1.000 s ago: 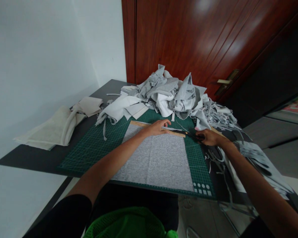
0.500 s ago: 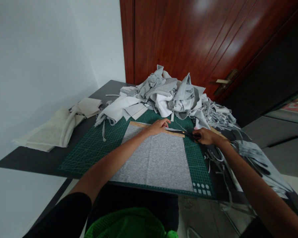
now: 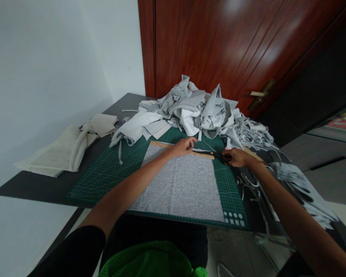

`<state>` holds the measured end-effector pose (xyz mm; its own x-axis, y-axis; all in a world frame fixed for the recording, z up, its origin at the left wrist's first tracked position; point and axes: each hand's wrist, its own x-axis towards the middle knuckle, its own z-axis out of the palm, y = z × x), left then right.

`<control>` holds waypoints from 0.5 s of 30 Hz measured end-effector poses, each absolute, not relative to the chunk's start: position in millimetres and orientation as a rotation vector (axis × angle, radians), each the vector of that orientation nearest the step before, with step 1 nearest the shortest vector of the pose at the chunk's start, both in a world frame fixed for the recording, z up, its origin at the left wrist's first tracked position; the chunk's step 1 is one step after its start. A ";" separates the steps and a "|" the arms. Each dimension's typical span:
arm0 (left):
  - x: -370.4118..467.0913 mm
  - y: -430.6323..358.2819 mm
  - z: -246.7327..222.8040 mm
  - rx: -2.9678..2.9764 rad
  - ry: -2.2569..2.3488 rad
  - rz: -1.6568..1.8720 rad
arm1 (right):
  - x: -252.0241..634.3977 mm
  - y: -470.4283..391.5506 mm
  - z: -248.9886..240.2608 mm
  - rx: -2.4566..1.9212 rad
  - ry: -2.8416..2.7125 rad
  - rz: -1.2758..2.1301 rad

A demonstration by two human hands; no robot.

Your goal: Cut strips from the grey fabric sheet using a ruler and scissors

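Note:
A grey cloth [image 3: 184,188] lies flat on a green cutting mat [image 3: 98,184], with a wooden ruler [image 3: 160,144] across its far edge. On the ruler and cloth rests my left hand [image 3: 183,147], open, its fingers slightly apart and bent; the fingertips' exact contact is hard to make out. My right hand [image 3: 238,157] grips the handles of black scissors [image 3: 216,154] just beyond the ruler's right end. Their blades point left along the ruler, by the cloth's far edge. A thin pale strip of cloth shows behind the blades.
A heap of grey and white cloth scraps [image 3: 187,107] covers the back of the dark table [image 3: 34,184]. Folded cream cloth [image 3: 60,152] lies at left. Thin shreds [image 3: 255,132] and a stack of pale cloth pieces [image 3: 302,192] are at right. A wooden door [image 3: 207,42] stands behind.
The scissors and my right hand have shifted very slightly to the left along the ruler. My left hand, the ruler and the cloth stay in place.

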<state>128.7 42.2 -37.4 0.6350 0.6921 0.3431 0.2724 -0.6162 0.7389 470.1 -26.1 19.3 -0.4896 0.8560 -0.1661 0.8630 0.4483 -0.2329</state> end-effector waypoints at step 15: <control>127.2 49.4 -42.5 2.207 0.739 0.894 | 470.3 -24.9 17.7 1.552 2.673 -0.371</control>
<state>127.2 49.4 -42.5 0.6110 0.6880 0.3915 0.2547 -0.6391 0.7257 470.3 -24.9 17.7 -0.5026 0.8525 -0.1437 0.8594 0.4746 -0.1900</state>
